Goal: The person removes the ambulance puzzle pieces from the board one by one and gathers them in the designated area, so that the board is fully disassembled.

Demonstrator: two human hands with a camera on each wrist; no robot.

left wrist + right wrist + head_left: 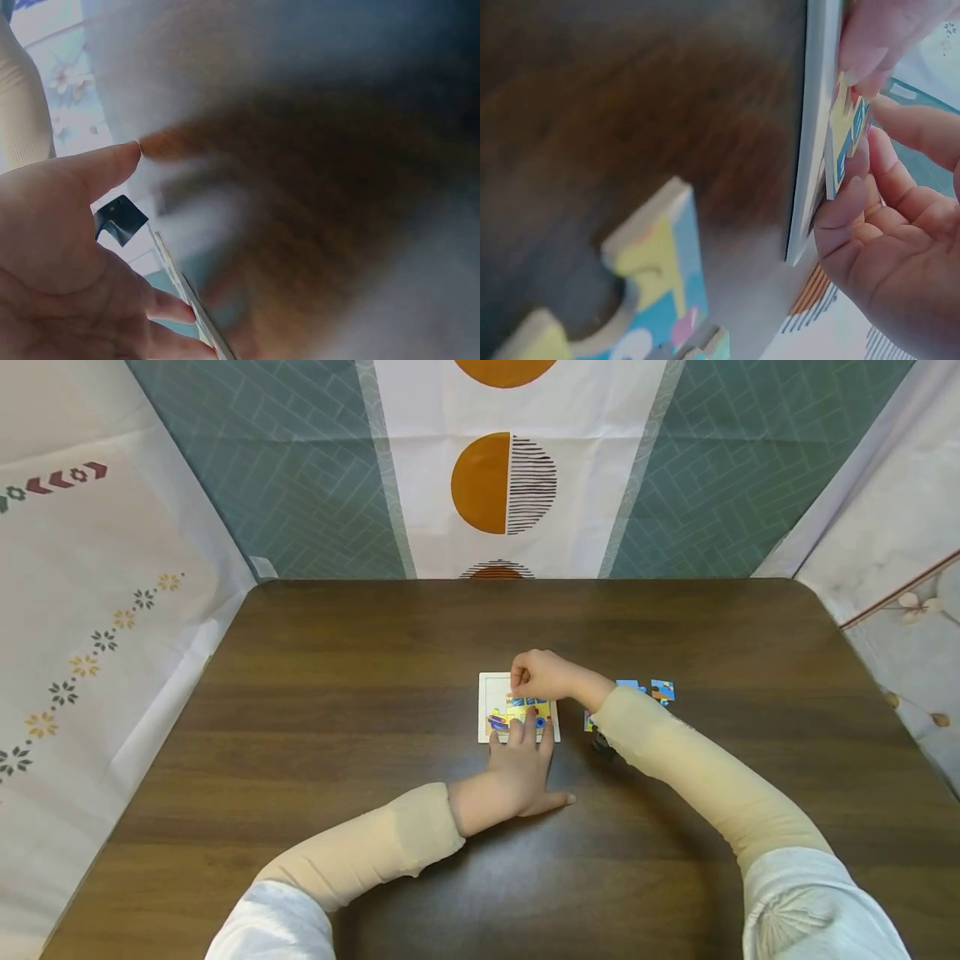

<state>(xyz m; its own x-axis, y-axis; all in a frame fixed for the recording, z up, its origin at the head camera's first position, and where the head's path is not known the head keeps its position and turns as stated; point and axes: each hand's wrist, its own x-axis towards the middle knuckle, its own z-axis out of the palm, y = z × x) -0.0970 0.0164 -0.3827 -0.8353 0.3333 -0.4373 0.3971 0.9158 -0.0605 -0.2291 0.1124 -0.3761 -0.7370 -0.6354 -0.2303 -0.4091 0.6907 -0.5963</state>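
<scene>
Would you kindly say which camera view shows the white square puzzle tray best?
The head view: it shows the white square puzzle tray from above, most of its outline visible though partly covered. The right wrist view shows one side edge-on; the left wrist view catches only a thin edge.

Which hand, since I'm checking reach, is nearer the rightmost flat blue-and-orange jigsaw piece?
Right. The right hand is left of the jigsaw piece, above the square white tray; the left hand is farther, left and nearer the person.
</scene>
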